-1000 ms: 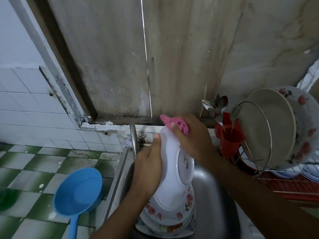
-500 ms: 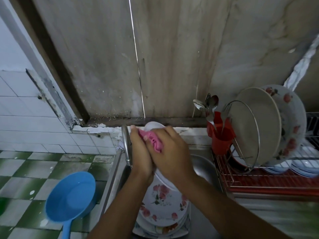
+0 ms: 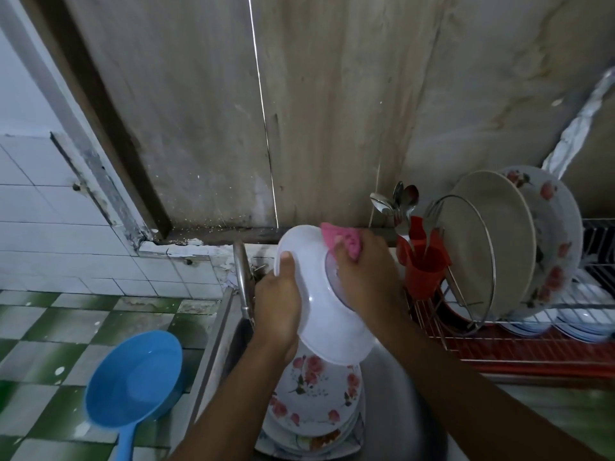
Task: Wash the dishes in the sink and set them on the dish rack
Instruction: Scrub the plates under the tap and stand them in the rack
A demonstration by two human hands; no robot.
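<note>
- While the white plate [image 3: 319, 294] is held tilted above the sink [image 3: 386, 434], its underside is turned toward the camera.
- Its left rim is grasped by the left hand [image 3: 278, 307], with the thumb laid on the back.
- One pink cloth [image 3: 342, 239] is clutched in the right hand [image 3: 362, 277] and pressed against the plate's upper right edge.
- One stack of floral plates [image 3: 316, 394] is contained in the sink, directly under the held plate. At least three rims can be made out; the exact number cannot be told.
- One red cup [image 3: 426, 271], set at the near end of the dish rack [image 3: 499, 344], is filled with spoons [image 3: 399, 201], of which about three bowls are seen.
- Two plates are stood upright in the rack, a beige plate [image 3: 492, 241] and behind it a flowered plate [image 3: 552, 234]. More pale dishes are laid lower in the rack, blurred.
- One blue scoop [image 3: 133, 380] is seen left of the sink.
- Half a second earlier the hands were closed together over the plate's top, hiding most of it. Now they are parted, and the cloth has been carried to the right.
</note>
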